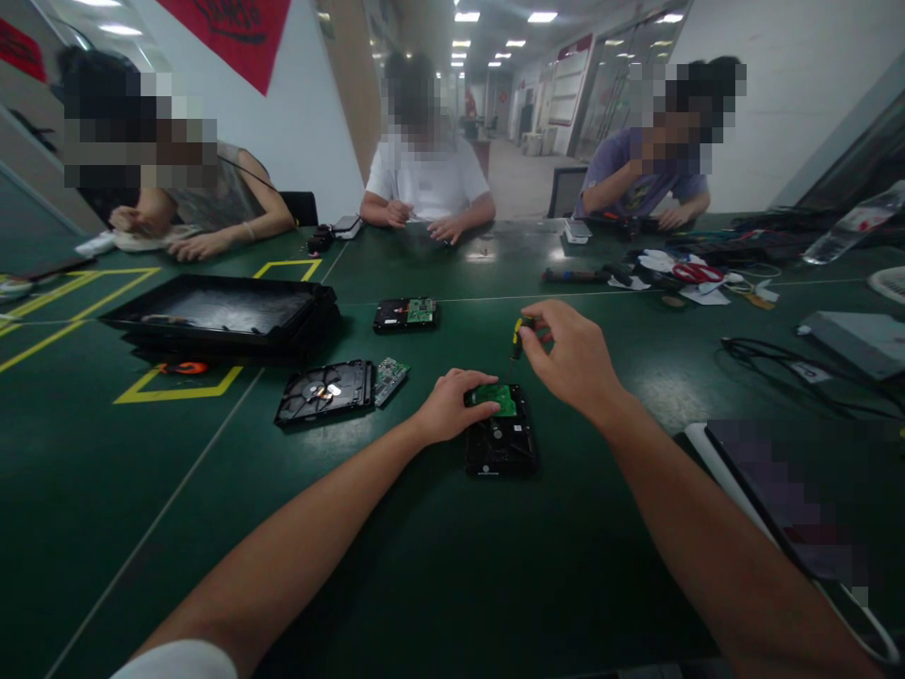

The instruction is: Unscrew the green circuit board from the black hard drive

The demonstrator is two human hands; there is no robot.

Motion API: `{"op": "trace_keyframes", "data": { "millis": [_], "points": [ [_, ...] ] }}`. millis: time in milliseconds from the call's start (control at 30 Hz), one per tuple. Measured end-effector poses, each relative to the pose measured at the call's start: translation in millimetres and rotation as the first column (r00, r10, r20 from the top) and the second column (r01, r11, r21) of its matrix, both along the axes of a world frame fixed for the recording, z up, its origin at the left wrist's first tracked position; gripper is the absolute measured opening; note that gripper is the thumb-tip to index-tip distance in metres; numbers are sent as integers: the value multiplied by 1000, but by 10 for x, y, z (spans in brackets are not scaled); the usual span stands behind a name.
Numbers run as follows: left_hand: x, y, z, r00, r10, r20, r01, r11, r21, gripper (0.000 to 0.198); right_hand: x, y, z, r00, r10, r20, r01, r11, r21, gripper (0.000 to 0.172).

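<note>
On green desk (396, 566), hard drive (499, 447) is lying partly beneath left hand (454, 407), green board (507, 400) facing up. Left hand is resting across drive's far-left part; whether gripping, unclear. Right hand (567, 356) is pinching yellow-and-black screwdriver (518, 340) near drive's far end. Second hard drive (321, 394) and loose circuit board (390, 380) are lying side by side to left.

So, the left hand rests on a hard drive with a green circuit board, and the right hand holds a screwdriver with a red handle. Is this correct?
Not quite: the screwdriver has a yellow-and-black handle, not a red one, as the head view shows. The right hand does hold it, and the left hand rests on the hard drive with the green circuit board.
</note>
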State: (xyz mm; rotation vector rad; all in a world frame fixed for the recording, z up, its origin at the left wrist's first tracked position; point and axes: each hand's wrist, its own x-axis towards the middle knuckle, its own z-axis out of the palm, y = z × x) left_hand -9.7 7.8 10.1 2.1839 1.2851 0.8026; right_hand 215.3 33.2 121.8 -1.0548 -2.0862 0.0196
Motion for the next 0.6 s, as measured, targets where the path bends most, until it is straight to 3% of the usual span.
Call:
{"op": "trace_keyframes", "data": {
  "millis": [133, 600],
  "points": [
    [1, 3, -8, 1000, 4, 1, -4, 1000, 3, 49, -2, -11, 18, 1000, 12, 11, -12, 1000, 16, 20],
    [-3, -1, -7, 1000, -3, -1, 3, 1000, 11, 49, -1, 21, -20, 999, -10, -42, 8, 999, -40, 13]
  ]
}}
